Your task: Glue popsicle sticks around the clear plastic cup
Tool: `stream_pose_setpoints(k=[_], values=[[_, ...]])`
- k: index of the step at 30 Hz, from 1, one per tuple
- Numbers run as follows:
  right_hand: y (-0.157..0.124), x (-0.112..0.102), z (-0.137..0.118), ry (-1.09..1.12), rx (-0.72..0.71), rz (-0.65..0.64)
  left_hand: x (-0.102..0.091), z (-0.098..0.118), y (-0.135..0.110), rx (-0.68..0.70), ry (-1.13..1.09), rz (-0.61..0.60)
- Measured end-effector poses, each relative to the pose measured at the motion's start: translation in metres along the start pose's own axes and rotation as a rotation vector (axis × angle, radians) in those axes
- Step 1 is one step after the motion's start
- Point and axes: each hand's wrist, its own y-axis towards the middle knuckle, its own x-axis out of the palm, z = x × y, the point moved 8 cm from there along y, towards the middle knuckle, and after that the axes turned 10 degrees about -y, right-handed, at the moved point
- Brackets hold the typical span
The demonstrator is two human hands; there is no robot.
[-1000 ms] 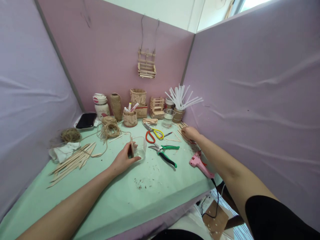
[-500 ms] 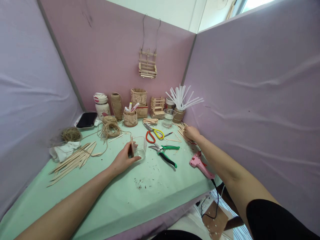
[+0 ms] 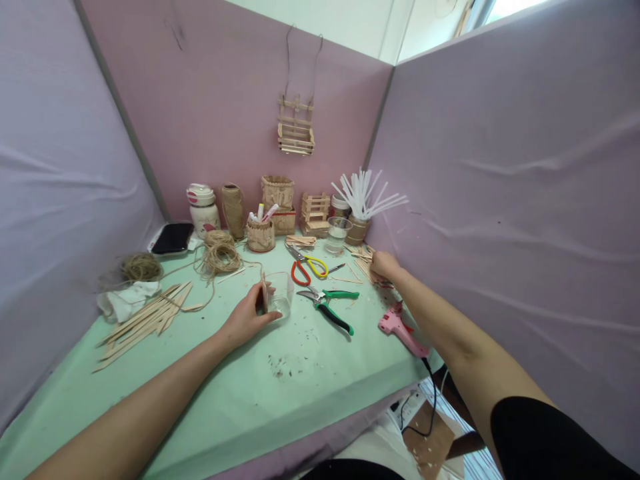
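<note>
My left hand (image 3: 245,319) is closed around a clear plastic cup (image 3: 279,293) on the green table (image 3: 280,393) and presses a wooden stick (image 3: 265,292) against the cup's side. My right hand (image 3: 384,265) reaches to the table's right edge, fingers curled over a small pile of wooden sticks (image 3: 369,263) by the pink wall. Whether a stick is held is hidden. Green-handled pliers (image 3: 330,303) lie between the two hands.
Red and yellow scissors (image 3: 306,264), a pink glue gun (image 3: 401,330), twine coils (image 3: 219,253), a heap of long sticks (image 3: 145,320), a cloth (image 3: 127,301), a phone (image 3: 173,239), a glass (image 3: 337,235), jars and stick crafts line the back. Pink partitions enclose three sides.
My right hand has crept slightly further over the stick pile. The left hand and the cup stay put. The view has shifted a little.
</note>
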Motion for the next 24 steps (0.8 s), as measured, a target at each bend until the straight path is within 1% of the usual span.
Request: stream_pose_setpoints(k=[3,7,11,13,14,16,18,19,20,21,22,23,24], values=[[0.001,-0.001,0.003,0.063,0.013,-0.029,-0.001,0.0,0.0,-0.002,-0.003,0.001],[-0.002,-0.009,0.01,0.186,0.031,-0.09,0.001,-0.002,-0.001,-0.021,-0.01,-0.006],[-0.018,-0.018,0.025,0.392,0.026,-0.163,-0.002,0.001,-0.003,0.008,-0.023,-0.006],[-0.035,-0.024,0.031,0.545,-0.001,-0.171,-0.011,0.01,-0.004,0.081,0.008,0.041],[-0.046,-0.027,0.033,0.635,-0.025,-0.167,-0.019,0.018,-0.005,0.147,0.032,0.091],[-0.073,-0.033,0.032,0.833,-0.094,-0.149,-0.037,0.043,-0.011,0.334,0.081,0.252],[-0.105,-0.038,0.021,1.03,-0.183,-0.131,-0.053,0.069,-0.026,0.521,0.088,0.445],[-0.123,-0.039,0.012,1.126,-0.228,-0.127,-0.058,0.078,-0.035,0.574,0.062,0.52],[-0.141,-0.039,0.0,1.206,-0.273,-0.132,-0.059,0.085,-0.042,0.584,0.015,0.566],[-0.16,-0.037,-0.017,1.318,-0.337,-0.155,-0.057,0.088,-0.046,0.553,-0.051,0.561],[-0.181,-0.035,-0.041,1.591,-0.444,-0.271,-0.05,0.087,-0.048,0.476,-0.132,0.513],[-0.203,-0.031,-0.067,1.797,-0.539,-0.445,-0.041,0.085,-0.049,0.385,-0.209,0.452],[-0.224,-0.026,-0.093,1.934,-0.602,-0.63,-0.03,0.081,-0.051,0.283,-0.28,0.377]])
